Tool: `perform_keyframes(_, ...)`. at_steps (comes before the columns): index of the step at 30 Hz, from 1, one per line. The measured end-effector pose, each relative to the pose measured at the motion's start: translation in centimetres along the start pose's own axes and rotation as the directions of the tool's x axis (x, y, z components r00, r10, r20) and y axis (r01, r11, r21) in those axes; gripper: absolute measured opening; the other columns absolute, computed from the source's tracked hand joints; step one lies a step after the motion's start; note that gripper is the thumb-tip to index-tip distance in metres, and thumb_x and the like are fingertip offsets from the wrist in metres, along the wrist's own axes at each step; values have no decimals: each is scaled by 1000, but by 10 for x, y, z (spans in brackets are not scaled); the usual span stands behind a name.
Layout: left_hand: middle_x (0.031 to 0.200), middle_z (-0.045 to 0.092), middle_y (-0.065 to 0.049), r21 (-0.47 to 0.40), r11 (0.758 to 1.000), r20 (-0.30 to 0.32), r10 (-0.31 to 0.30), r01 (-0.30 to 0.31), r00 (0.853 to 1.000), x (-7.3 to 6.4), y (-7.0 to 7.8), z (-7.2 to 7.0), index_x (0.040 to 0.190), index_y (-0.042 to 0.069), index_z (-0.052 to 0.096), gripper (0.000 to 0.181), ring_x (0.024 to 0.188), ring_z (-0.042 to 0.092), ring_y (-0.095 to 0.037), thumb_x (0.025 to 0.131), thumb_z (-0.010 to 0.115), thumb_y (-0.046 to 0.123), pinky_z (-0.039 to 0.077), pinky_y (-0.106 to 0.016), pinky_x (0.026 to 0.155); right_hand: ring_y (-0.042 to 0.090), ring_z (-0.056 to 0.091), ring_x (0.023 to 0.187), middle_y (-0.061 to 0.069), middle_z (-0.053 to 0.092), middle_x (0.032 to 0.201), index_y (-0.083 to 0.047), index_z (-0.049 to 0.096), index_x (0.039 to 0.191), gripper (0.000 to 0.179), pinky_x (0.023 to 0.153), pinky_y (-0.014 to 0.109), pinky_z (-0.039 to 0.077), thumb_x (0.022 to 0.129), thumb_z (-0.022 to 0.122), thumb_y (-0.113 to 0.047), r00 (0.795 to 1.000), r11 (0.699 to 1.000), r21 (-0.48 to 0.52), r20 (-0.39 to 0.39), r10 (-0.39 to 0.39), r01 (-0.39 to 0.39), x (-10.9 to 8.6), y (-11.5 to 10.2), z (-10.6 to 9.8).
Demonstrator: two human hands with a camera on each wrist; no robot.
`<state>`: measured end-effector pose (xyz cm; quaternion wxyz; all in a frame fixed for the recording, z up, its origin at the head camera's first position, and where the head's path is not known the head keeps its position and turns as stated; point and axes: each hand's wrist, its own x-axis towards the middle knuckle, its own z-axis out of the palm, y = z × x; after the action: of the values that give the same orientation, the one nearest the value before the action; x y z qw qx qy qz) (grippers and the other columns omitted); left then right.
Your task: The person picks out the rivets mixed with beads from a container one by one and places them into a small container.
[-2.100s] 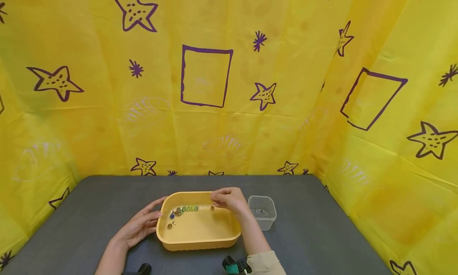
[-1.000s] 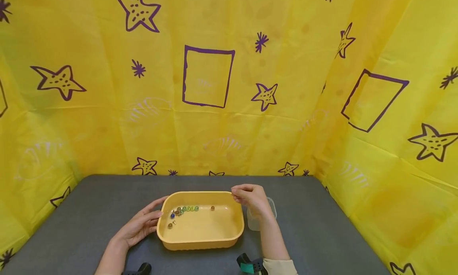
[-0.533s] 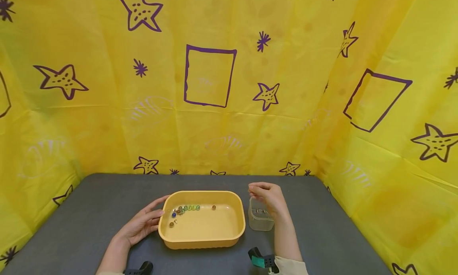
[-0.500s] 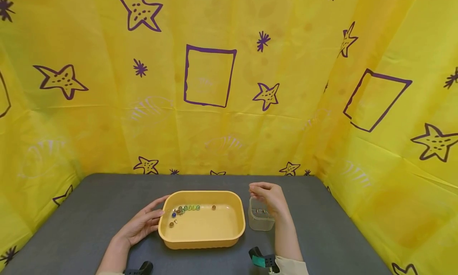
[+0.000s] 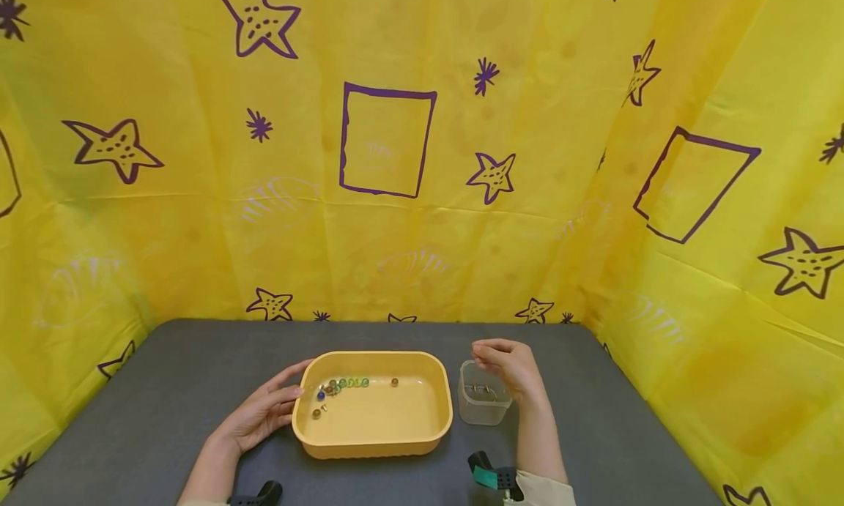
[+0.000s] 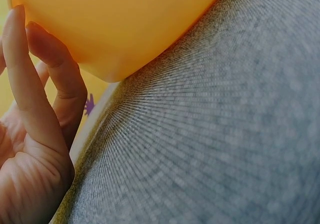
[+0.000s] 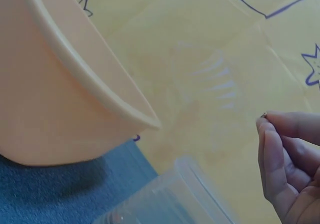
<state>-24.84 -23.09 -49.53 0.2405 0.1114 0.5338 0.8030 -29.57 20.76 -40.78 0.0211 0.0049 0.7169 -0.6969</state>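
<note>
A yellow plastic tray point(image 5: 376, 425) stands on the table. Inside lie several glass marbles point(image 5: 349, 382), one blue marble point(image 5: 321, 396), a brown marble point(image 5: 394, 382) by the back wall and a small gold metal piece point(image 5: 324, 408). My left hand point(image 5: 264, 411) rests against the tray's left side, fingers extended along it. Above the back of a clear plastic box point(image 5: 484, 411), my right hand point(image 5: 511, 367) pinches a tiny shiny metal piece point(image 7: 264, 115) between thumb and fingertip; only its end shows, so its kind is unclear. A few small metal pieces point(image 5: 486, 389) lie in the box.
The clear box stands just right of the tray, with a narrow gap between them. Grey cloth covers the table point(image 5: 217, 352). A yellow patterned curtain point(image 5: 422, 272) hangs behind the table and at both sides.
From inside the tray, my right hand has come up over its right wall and moved right to above the clear box, fingertips still together. My left hand has stayed at the tray's side.
</note>
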Motion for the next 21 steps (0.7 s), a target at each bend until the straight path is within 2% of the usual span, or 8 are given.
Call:
perform_keyframes(6, 131, 61, 5, -12, 1000, 10, 0, 0, 1000, -1, 0, 1, 138, 43, 46, 44, 115, 67, -13, 107, 42, 13, 60, -26, 91, 7, 69, 68, -3, 72, 75, 15, 66, 114, 32, 72, 22, 62, 87, 72, -2, 999, 999, -34, -27, 19, -20, 1, 4, -9)
perform_keyframes(12, 131, 61, 6, -10, 1000, 11, -1, 1, 1000, 0, 0, 1, 137, 43, 47, 43, 114, 67, -12, 107, 42, 13, 60, -26, 92, 5, 68, 66, -2, 73, 74, 19, 64, 113, 33, 65, 16, 59, 87, 70, -1, 1000, 999, -51, -27, 15, -16, -1, 6, -18)
perform_keyframes(21, 129, 59, 8, 22, 1000, -49, -20, 22, 999, 1, -1, 0, 140, 43, 44, 44, 114, 67, -12, 106, 46, 15, 61, -26, 89, 8, 71, 72, 5, 75, 83, 20, 62, 116, 34, 66, 16, 60, 90, 67, -1, 999, 997, -62, -8, 37, -38, 0, 11, -27)
